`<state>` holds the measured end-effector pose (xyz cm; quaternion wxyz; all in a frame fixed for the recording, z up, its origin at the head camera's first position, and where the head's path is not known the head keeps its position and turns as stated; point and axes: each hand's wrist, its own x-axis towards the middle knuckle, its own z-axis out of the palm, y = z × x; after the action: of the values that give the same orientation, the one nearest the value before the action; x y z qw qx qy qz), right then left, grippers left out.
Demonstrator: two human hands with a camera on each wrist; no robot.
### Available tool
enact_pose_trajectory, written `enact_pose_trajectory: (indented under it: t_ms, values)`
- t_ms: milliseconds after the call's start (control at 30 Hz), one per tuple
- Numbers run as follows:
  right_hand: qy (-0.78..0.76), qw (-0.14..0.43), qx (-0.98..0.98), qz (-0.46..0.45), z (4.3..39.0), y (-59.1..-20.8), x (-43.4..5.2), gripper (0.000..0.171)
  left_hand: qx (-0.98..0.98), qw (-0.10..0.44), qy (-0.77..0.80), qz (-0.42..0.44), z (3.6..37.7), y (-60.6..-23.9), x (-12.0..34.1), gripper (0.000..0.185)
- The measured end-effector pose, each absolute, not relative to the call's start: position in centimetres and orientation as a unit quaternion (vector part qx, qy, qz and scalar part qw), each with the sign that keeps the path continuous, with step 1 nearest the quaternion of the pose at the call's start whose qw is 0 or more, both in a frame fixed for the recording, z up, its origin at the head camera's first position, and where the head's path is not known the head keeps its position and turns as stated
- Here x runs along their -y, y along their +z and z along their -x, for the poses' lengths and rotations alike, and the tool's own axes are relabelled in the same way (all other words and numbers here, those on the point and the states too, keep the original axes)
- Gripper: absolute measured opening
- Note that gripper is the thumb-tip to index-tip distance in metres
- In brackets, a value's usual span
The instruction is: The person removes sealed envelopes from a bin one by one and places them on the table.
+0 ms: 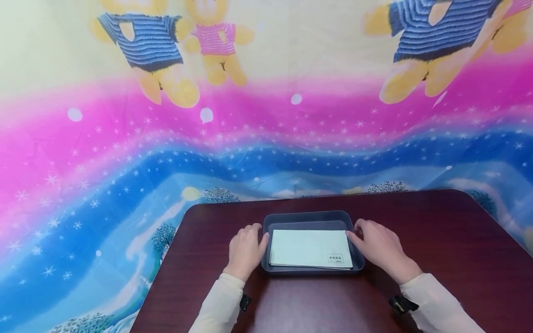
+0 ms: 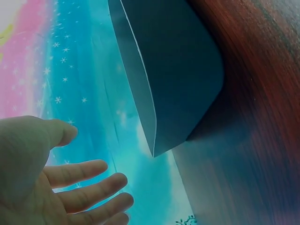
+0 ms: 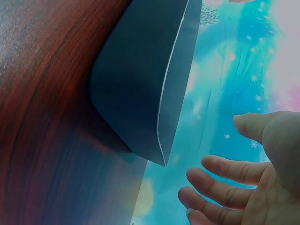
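Observation:
A dark grey rectangular tray [image 1: 308,221] lies on the table between both hands. In it is a flat, pale, paper-like rectangle [image 1: 304,245] with a small boxed print at its lower right corner; thin layered edges show along its bottom. At the tray's left end is my left hand [image 1: 245,252], thumb toward the rim. My right hand [image 1: 381,247] stands at the other end, its thumb near the right rim. Both wrist views show relaxed, spread fingers: the left hand [image 2: 28,187] and right hand [image 3: 272,192] appear apart from the tray's outer wall, with nothing held.
The dark reddish wooden table [image 1: 449,240] has rounded far corners. Behind it hangs a colourful cloth [image 1: 266,120] with printed bears and snowflakes, reaching down past the table's far and left edges. A black strap [image 1: 403,304] sits at the right wrist.

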<state>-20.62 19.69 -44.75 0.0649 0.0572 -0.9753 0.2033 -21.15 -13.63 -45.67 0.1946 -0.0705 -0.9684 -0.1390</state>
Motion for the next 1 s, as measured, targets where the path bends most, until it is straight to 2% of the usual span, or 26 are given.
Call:
enact_pose_trajectory:
  t_ms: [1000]
  values:
    - [0.175, 0.059, 0.977, -0.105, 21.3, -44.8, -17.4, 0.032, 0.968, 0.183, -0.132, 0.111, 21.1, -45.9, 11.7, 0.036]
